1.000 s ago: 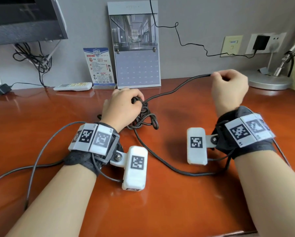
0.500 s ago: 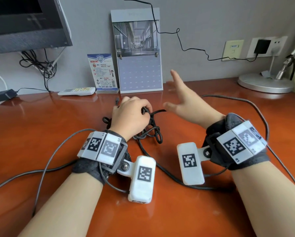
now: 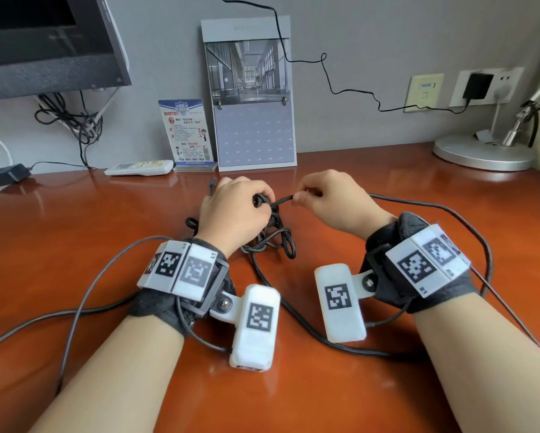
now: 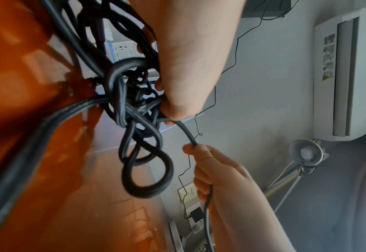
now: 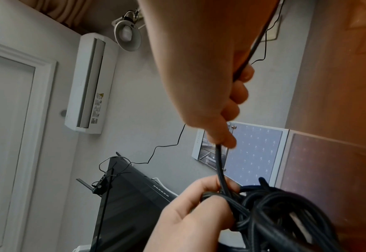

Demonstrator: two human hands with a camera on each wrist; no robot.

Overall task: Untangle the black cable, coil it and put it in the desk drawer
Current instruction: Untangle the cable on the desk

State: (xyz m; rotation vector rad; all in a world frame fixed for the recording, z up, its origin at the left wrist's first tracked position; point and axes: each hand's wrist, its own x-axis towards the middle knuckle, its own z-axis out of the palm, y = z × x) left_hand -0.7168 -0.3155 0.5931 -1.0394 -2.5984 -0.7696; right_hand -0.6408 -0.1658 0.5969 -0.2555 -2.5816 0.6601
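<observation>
Black cable [image 3: 275, 232] sits in a knotted clump mid-desk [image 3: 74, 239], just in front of the calendar. Loops pile on each other; one fat loop hangs off the near side of the knot, clear in the left wrist view [image 4: 147, 172]. From the clump one strand runs toward the person betw. the two forearms, curves right under the right wrist and loops back up around the far side of the right arm. Top of the tangle is lifted off the wood; lower loops touch the desk.

Left hand [image 3: 234, 210] has fingers curled round the top of the knot, clamped on it w/ thumb side facing right. Right hand [image 3: 331, 198] pinches a single strand coming out of the knot, thumb and forefinger closed on it, rest of fingers curled w/ the cable running through the palm, per right wrist view [image 5: 221, 163]. Short taut bit of cable spans the gap betw. the hands; hands near each other, not touching.

Further out: calendar [image 3: 250, 95] leans against the wall, small info card [image 3: 187, 132] just left of it, white remote [image 3: 139, 167] left again. Monitor [image 3: 43, 42] upper left w/ a cord bundle under it, black adapter [image 3: 7, 175] at far left desk edge. Lamp base [image 3: 481, 153] at right, wall sockets [image 3: 484, 85] above it w/ a black plug in. Thin black wire snakes along the wall. Drawer not in shot.
</observation>
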